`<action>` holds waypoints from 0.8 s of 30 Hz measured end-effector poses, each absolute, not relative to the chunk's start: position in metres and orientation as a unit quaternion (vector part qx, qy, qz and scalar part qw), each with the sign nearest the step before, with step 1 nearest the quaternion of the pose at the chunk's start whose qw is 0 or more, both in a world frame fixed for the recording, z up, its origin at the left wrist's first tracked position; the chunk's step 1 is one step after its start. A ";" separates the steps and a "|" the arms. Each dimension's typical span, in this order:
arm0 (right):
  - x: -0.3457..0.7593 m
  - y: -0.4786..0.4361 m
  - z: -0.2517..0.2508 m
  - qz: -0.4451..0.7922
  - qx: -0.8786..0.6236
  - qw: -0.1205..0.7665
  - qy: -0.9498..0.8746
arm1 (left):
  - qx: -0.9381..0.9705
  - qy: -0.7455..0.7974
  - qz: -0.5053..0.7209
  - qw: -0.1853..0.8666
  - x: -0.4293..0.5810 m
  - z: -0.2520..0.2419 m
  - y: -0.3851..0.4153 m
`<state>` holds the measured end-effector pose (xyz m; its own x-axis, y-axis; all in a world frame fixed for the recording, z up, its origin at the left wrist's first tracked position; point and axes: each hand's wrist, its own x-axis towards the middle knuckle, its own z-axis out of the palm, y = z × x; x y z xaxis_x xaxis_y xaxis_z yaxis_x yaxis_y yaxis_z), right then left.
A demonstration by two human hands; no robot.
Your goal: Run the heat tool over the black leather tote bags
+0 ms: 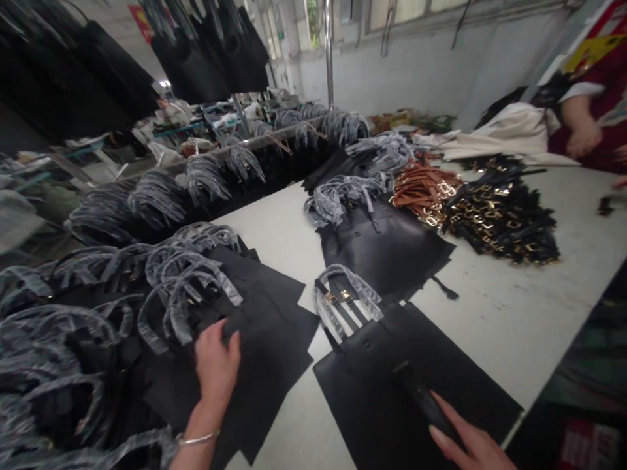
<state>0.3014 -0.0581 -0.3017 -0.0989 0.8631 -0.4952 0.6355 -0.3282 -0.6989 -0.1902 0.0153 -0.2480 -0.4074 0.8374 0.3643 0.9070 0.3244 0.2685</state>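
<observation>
My left hand [218, 359], a bracelet at its wrist, is over the pile of black bag panels [264, 333] on the left, near their plastic-wrapped handles [191, 287]. Whether its fingers grip a panel is hidden. At the lower right my right hand [465, 434] is closed round a dark handled tool [431, 405], whose far end lies over a single black bag panel [372, 391]. That panel lies flat on the pale table, its wrapped handles [350, 294] and two straps with gold buckles pointing away from me.
Beyond lie another stack of black panels [382, 241], brown straps [426, 189] and a heap of black straps with gold buckles [504, 215]. Wrapped handles hang along a rail [206, 176] at the left. Another person's hand [585, 137] shows at the upper right.
</observation>
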 end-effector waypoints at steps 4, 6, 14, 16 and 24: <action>0.300 -0.055 -0.293 0.472 -0.670 0.091 -0.566 | -0.707 -0.642 -0.251 -0.159 -0.056 -0.307 0.022; 0.297 -0.052 -0.288 0.494 -0.668 0.082 -0.550 | -0.722 -0.616 -0.234 -0.210 -0.001 -0.329 0.014; 0.270 -0.017 -0.274 0.537 -0.626 0.071 -0.561 | -0.765 -0.591 -0.170 -0.193 0.065 -0.360 -0.057; 0.258 -0.008 -0.272 0.555 -0.593 0.066 -0.579 | -0.786 -0.564 -0.163 -0.196 0.066 -0.367 -0.072; 0.203 0.017 -0.267 0.520 -0.554 -0.007 -0.650 | -0.781 -0.551 -0.174 -0.237 0.088 -0.388 -0.090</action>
